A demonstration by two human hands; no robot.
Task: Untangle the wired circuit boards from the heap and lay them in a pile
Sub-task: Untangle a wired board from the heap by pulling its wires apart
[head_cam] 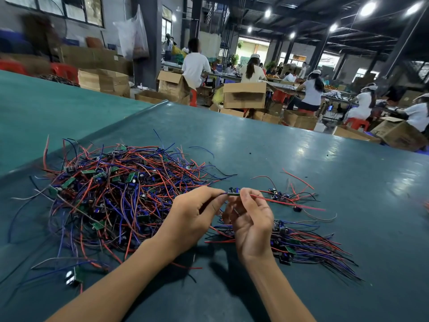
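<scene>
Held just above the table point(255, 140), between the fingertips of both hands: one small circuit board point(233, 193), long axis left to right. Pinched at the left end by the left hand point(192, 214), thumb and forefinger closed narrow on the blue wire point(223, 194) right at the board, other fingers curled. Pinched at the right end by the right hand point(251, 220), palm turned up, thumb and forefinger closed on the board's edge and the root of the red wire point(287, 202). Red wire trailing away to the right, straight, low over the table and seemingly free. Well apart from the heap point(111, 196) on the left, past the left wrist. Judged already clear of the tangle, though no telling whether the blue wire ends at the fingers or carries on behind them. Nearest to the pile point(306, 245), just beside the right hand on its outer side, wires there combed out to the right. Next, most likely: a short carry down and rightward, best done by the right hand as the nearer one, keeping the same axis, wires out to the right to match the rest. Both forearms low, coming in from the near edge and converging, wrists lifted slightly.
</scene>
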